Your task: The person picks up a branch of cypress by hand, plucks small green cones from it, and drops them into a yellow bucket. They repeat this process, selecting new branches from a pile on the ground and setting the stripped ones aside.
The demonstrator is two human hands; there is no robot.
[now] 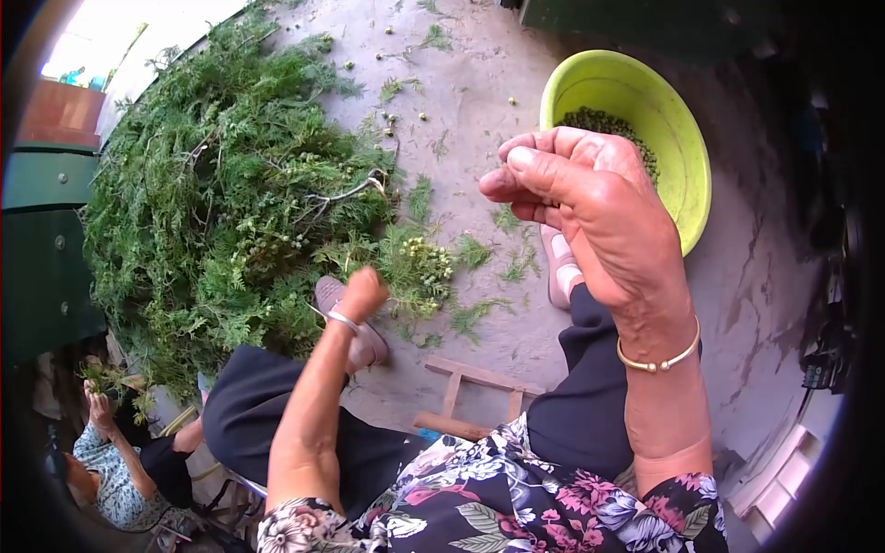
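My left hand [362, 295], with a bangle at the wrist, is closed in a fist around the stem end of an evergreen sprig [419, 269]. Clusters of small yellow-green cones hang on this sprig. Raised in front of the yellow-green basin [678, 120], my right hand [590, 203] has its thumb and fingers curled together; whatever lies inside them is hidden. Small green cones [599, 122] cover part of the basin's bottom, partly behind my right hand. A large heap of cut evergreen branches [230, 194] lies to the left of my left hand.
Loose cones and leafy bits [475, 251] are scattered over the concrete floor [489, 55]. A low wooden frame [456, 392] lies between my legs. At lower left sits another person [115, 470], hands raised at some greenery. Green drawers [51, 276] stand at the left edge.
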